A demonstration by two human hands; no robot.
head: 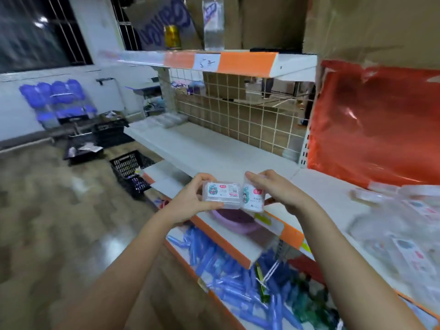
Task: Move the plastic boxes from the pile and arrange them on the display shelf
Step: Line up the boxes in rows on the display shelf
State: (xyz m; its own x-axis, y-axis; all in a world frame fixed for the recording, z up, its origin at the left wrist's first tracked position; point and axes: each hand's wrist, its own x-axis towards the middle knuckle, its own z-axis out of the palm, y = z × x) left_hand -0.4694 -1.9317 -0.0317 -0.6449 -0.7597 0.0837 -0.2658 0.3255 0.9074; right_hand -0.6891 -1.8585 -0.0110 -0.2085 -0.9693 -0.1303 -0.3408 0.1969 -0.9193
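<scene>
My left hand (188, 201) grips a clear plastic box (222, 194) with a white and teal label, label side toward me. Beside it, my right hand (278, 191) holds a second clear plastic box (252, 198), turned upright on its edge. Both boxes hover over the front edge of the white display shelf (202, 148). A blurred pile of similar clear boxes (395, 225) lies on the shelf to the right.
A wire grid back panel (250, 115) closes the shelf behind. A red plastic sheet (376, 125) hangs on the right. Lower shelves hold a purple tub (238, 220) and blue items (238, 282). Black crates (131, 170) stand on the floor at left.
</scene>
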